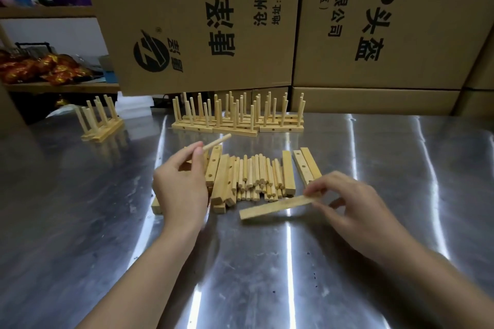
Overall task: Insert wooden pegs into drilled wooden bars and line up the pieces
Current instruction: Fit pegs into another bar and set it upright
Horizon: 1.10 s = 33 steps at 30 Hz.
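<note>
Left hand (pixel 181 187): raised over the left end of the pile, fingers (pixel 199 152) pinching one peg (pixel 216 143) pointing up and to the right.
Right hand (pixel 355 203): fingertips gripping the right end of a bar (pixel 275 207), just in front of the pile, left end down on the bench (pixel 374 262).
Loose pegs (pixel 259 176): heaped side by side mid-bench, flanked by drilled bars (pixel 307 167).
Finished pieces (pixel 238 117): bars with upright pegs, lined up at the far edge below cardboard boxes (pixel 203 21); smaller group (pixel 100 121) well apart to the left.
</note>
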Each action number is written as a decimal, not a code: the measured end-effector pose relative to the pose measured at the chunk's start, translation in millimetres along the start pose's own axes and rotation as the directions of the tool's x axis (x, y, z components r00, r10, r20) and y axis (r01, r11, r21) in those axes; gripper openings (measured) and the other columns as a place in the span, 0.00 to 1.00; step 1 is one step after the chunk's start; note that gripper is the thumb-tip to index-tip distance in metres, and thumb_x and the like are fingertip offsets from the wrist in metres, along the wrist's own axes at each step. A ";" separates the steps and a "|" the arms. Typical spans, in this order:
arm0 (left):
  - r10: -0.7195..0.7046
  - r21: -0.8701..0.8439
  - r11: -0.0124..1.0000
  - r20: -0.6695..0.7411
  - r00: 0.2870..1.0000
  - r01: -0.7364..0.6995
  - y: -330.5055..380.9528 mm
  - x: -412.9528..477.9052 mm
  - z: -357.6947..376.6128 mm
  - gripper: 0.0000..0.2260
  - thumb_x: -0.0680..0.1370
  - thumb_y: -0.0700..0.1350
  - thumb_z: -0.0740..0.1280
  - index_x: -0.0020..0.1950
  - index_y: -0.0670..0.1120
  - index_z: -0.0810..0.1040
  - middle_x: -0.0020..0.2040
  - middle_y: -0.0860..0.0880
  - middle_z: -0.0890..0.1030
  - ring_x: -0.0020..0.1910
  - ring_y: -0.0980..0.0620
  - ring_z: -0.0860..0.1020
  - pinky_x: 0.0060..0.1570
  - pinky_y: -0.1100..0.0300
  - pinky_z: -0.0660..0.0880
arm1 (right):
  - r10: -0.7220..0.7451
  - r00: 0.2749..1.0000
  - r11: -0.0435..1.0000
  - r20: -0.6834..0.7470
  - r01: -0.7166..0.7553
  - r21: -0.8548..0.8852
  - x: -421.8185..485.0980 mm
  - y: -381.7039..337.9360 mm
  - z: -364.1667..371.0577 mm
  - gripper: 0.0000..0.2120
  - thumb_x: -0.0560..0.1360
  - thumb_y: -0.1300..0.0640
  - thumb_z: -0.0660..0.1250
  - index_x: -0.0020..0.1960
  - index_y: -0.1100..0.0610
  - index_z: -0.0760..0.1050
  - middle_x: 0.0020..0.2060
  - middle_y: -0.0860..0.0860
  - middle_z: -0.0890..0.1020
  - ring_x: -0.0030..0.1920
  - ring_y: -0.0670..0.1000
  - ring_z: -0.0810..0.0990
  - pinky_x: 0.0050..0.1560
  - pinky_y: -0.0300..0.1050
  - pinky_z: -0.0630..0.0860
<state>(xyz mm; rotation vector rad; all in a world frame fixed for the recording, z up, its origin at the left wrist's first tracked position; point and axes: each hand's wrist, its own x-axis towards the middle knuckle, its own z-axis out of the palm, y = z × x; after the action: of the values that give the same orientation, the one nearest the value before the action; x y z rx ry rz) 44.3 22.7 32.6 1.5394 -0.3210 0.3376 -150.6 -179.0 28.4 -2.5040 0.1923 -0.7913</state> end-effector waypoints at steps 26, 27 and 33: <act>0.164 -0.130 0.986 0.755 0.635 -0.099 20.7 -27.1 7.0 0.08 0.77 0.49 0.79 0.56 0.56 0.87 0.48 0.56 0.88 0.49 0.59 0.85 0.49 0.68 0.78 | 0.243 0.968 0.715 -0.057 -0.139 0.685 5.1 -17.6 2.1 0.07 0.80 0.52 0.71 0.52 0.54 0.86 0.42 0.56 0.86 0.40 0.49 0.83 0.36 0.37 0.76; 0.197 -0.025 0.959 0.770 0.606 -0.281 18.9 -23.5 3.5 0.10 0.77 0.55 0.77 0.57 0.60 0.85 0.47 0.61 0.87 0.47 0.61 0.82 0.45 0.66 0.77 | 0.262 0.963 0.710 -0.068 -0.145 0.690 5.3 -16.4 1.0 0.07 0.81 0.52 0.71 0.52 0.54 0.86 0.43 0.55 0.86 0.40 0.50 0.83 0.36 0.37 0.76; 0.019 0.330 0.524 0.917 0.398 -0.785 12.5 -8.1 -14.9 0.27 0.68 0.78 0.63 0.56 0.62 0.84 0.45 0.65 0.74 0.54 0.67 0.66 0.42 0.63 0.70 | 0.313 0.947 0.662 -0.077 -0.159 0.732 6.1 -11.5 -4.3 0.06 0.81 0.58 0.70 0.54 0.54 0.86 0.45 0.56 0.87 0.42 0.49 0.85 0.35 0.38 0.77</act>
<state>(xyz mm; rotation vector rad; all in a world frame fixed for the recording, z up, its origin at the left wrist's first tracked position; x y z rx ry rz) 31.7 37.6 40.6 2.3877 -1.6447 0.0927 -148.2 -172.6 40.2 -1.6069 0.2191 -0.8036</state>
